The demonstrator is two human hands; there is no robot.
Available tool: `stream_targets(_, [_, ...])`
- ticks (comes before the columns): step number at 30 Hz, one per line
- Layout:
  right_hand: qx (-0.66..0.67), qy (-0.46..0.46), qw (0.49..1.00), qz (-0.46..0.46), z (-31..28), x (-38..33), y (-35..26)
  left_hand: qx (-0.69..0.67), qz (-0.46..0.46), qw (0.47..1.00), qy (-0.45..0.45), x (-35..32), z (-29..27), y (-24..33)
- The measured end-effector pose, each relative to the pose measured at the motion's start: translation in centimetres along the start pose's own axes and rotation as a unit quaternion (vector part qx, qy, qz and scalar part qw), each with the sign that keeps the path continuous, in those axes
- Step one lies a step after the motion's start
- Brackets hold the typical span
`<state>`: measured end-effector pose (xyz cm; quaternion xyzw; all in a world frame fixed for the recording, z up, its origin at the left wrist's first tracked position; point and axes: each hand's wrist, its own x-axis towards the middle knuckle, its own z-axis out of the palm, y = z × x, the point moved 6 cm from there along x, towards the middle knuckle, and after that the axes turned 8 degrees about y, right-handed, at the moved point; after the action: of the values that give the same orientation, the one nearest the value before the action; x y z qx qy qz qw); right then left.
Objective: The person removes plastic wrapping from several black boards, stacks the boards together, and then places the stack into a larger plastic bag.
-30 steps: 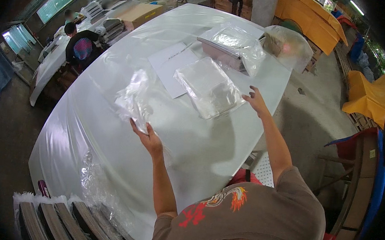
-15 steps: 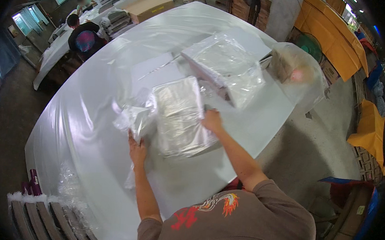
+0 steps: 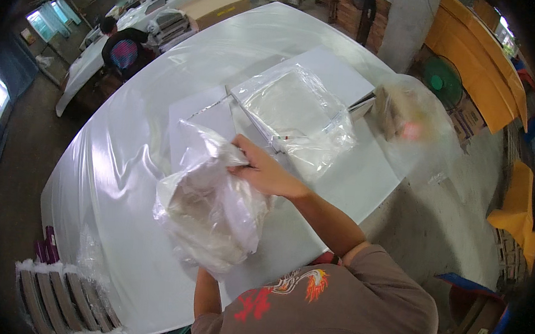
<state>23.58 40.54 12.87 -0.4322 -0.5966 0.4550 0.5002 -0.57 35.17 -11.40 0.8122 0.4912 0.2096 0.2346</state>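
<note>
A crumpled clear plastic bag hangs raised over the near part of the covered table. My right hand grips its upper edge, fingers closed on the film. The bag hides my left hand; only that forearm shows below it, so its fingers cannot be made out. Beyond my right hand, a pile of flat clear plastic bags lies on white sheets or boards. Another white sheet lies just behind the raised bag.
Glossy plastic covers the large table. At its right edge sits a plastic-wrapped bundle, near a green fan. Brown slats with white edging stand at near left. A person works at another table, by a cardboard box.
My right hand has moved left and lifted the plastic, which is now bunched up and spread open. My left hand has gone out of sight behind it. The view has shifted slightly.
</note>
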Motion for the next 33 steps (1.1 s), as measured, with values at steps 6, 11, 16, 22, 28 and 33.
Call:
stream_targets(6, [-0.315, 0.075, 0.945, 0.054, -2.4, -7.5, 16.9, 0.057, -0.030, 0.996, -0.063, 2.0, -2.1, 3.8])
stream_targets(11, [-0.344, 0.108, 0.920, -0.154, -10.4, -6.0, 5.4, 0.113, -0.266, 0.957, 0.007, -1.2, -15.4, 0.1])
stream_targets(16, [-0.524, 0.519, 0.674, -0.046, -34.7, 0.5, 7.0, -0.197, -0.189, 0.939, 0.209, 12.4, -16.2, 9.9])
stream_targets(22, [-0.485, 0.343, 0.776, 0.212, -41.1, 3.4, 13.8, -0.359, -0.203, 0.905, 0.106, 22.9, 0.0, 14.5])
stream_targets(28, [-0.474, 0.409, 0.772, 0.110, -44.5, 4.2, 9.9, -0.426, -0.177, 0.867, 0.186, 24.8, 5.3, 16.0])
stream_targets(33, [-0.462, 0.428, 0.776, 0.032, -42.3, 9.6, 1.8, -0.427, -0.176, 0.865, 0.198, 23.6, 4.3, 15.4])
